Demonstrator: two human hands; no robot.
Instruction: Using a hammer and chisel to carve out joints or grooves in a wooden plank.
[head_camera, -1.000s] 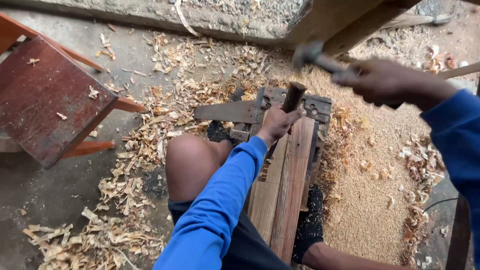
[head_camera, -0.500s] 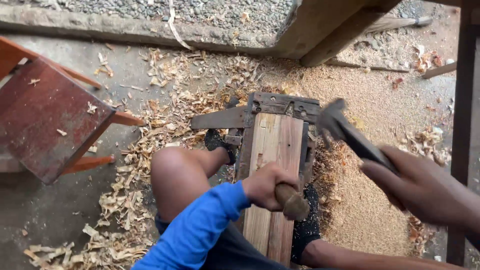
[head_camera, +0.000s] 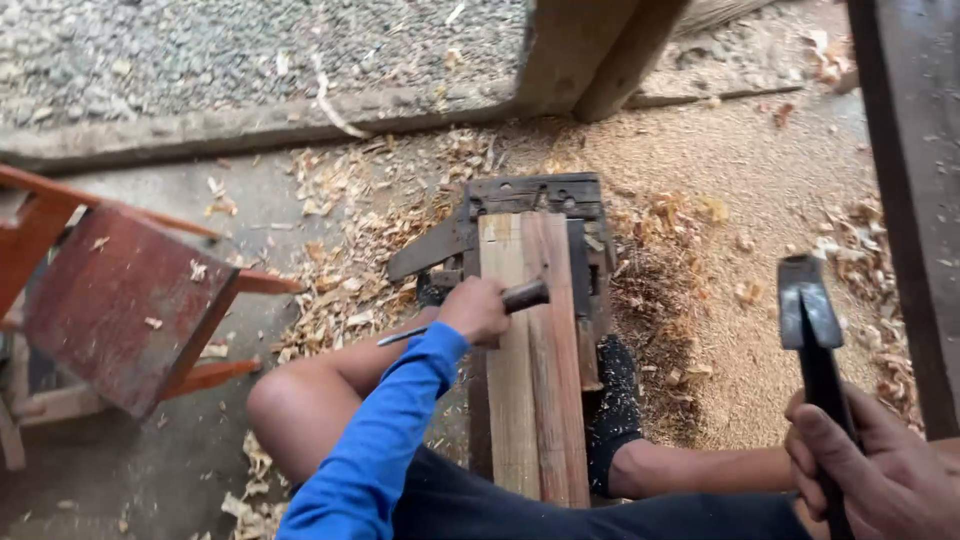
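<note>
left hand (head_camera: 476, 310): fist closed round a chisel (head_camera: 470, 315), gripped on the wooden handle; the handle's butt sticks out to the right over the boards, thin steel blade pokes out left and down past the fist.
right hand (head_camera: 885, 470): closed round the dark shaft of a hammer (head_camera: 808, 315), held low on the shaft; the steel head stands up in the air, well right of the boards, touching nothing.
boards (head_camera: 530, 350): planks side by side, pale one left, reddish one right, running from the person's lap away to a dark metal clamp (head_camera: 535, 195) at the far end; the far ends sit inside the clamp.
chisel handling: looks stiff, light, edge sharp. Best held mid-handle, fingers off the blade, butt left clear.
hammer handling: looks head-heavy, rigid. A grip low on the shaft gives swing, higher up gives control.
boards handling: look rigid, fairly heavy, rough grain, likely splintery. Pinned by the clamp and the legs, so probably won't shift.
legs: bare knee (head_camera: 290, 400) left of the boards, dark-socked foot (head_camera: 615, 400) just right of them.
floor: wood shavings (head_camera: 340, 290) left of the boards, sawdust (head_camera: 720, 330) to the right.
red wooden stool (head_camera: 110, 310): tipped on its side, well left of the boards.
</note>
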